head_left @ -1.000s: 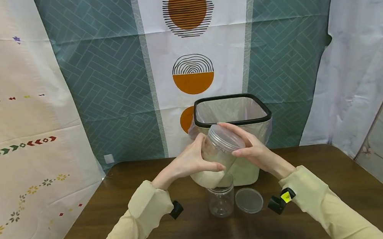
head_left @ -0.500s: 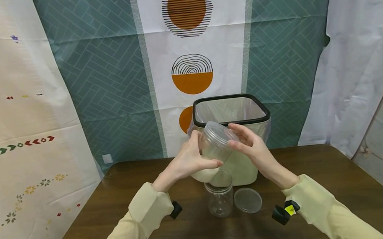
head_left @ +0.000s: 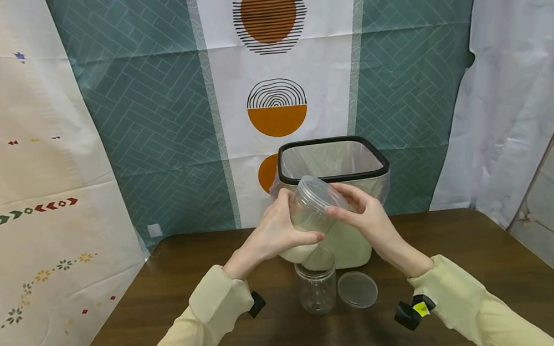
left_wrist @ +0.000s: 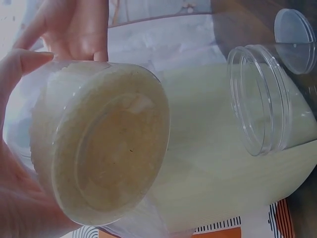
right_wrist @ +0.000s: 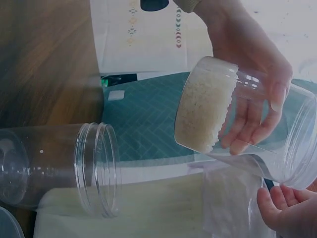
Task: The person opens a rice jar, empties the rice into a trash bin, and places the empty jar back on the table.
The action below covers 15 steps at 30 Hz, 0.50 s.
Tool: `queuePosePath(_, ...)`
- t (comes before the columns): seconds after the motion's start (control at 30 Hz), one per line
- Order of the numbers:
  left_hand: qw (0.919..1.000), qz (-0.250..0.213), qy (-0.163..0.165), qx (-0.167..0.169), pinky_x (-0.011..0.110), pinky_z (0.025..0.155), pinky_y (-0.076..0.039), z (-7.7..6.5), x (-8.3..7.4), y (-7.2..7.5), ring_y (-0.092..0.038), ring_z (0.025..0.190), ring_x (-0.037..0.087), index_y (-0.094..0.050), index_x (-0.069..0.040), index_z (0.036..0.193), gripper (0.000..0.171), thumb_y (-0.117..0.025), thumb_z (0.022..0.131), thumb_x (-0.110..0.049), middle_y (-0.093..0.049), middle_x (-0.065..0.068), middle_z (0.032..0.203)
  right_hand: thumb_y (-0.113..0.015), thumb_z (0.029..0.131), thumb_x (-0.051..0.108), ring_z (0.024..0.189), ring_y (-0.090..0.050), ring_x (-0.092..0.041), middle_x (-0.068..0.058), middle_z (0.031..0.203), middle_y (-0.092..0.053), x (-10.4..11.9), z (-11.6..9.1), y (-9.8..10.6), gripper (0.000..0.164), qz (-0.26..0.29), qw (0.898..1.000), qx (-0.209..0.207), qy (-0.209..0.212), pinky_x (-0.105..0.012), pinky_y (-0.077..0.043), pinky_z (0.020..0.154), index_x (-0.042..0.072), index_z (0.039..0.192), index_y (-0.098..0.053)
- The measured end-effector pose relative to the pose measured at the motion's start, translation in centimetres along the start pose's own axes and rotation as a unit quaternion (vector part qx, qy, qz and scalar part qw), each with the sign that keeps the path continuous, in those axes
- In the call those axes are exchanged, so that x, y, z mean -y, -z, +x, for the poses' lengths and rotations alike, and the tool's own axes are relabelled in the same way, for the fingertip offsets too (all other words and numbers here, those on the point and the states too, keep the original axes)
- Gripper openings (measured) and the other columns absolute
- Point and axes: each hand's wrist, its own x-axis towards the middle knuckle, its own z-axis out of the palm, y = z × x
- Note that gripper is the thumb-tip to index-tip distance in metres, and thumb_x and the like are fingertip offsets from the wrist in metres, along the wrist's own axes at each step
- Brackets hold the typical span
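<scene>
A clear plastic jar (head_left: 309,220) is held tilted above the table, its base toward the lower left. White grains that look like rice (right_wrist: 204,106) are gathered at its base end. My left hand (head_left: 279,231) grips the jar's body, thumb in front and fingers behind. At the upper end, my right hand (head_left: 374,222) holds the translucent screw lid (head_left: 326,193) between thumb and fingers. Below stands a second clear jar (head_left: 317,291), upright, uncovered and with nothing visible inside. A loose round lid (head_left: 357,289) lies flat to its right.
Behind the hands stands a pale bin (head_left: 351,246) with a black rim (head_left: 335,178) and a plastic liner. The dark wooden table (head_left: 253,342) reaches back to a patterned cloth (head_left: 167,122), with more cloth hanging at both sides.
The right thumb has shifted left along the lid, and the right hand's grip has changed. The held jar rose slightly and stays tilted. The standing jar and loose lid have not been moved.
</scene>
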Motion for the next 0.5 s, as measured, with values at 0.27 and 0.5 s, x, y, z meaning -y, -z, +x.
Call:
queuePosePath(0.27,0.9999,0.008,0.003,0.012,0.030,0.058,-0.038,-0.2,-0.2,0.2,-0.048,0.071,0.019,-0.037,-0.007,0.102,0.065,-0.078,0.062,-0.036,-0.046,0.009,0.082,-0.061,0.086,0.015,0.119,-0.036,-0.022,-0.010,0.134,-0.037,-0.8,0.4,0.5,0.055,0.040,0.998,0.039,0.015,-0.029,-0.037,0.088,0.001,0.134,-0.038)
queuePosePath(0.5,0.9974,-0.030,0.016,0.064,0.030,0.059,-0.038,-0.3,-0.3,1.1,-0.048,0.071,0.018,-0.036,-0.008,0.106,0.065,-0.076,0.065,-0.038,-0.047,0.007,0.085,-0.064,0.084,0.016,0.118,-0.036,-0.026,-0.016,0.134,-0.035,-1.6,1.7,1.3,0.062,0.143,0.979,0.134,0.058,-0.031,-0.035,0.090,-0.004,0.135,-0.033)
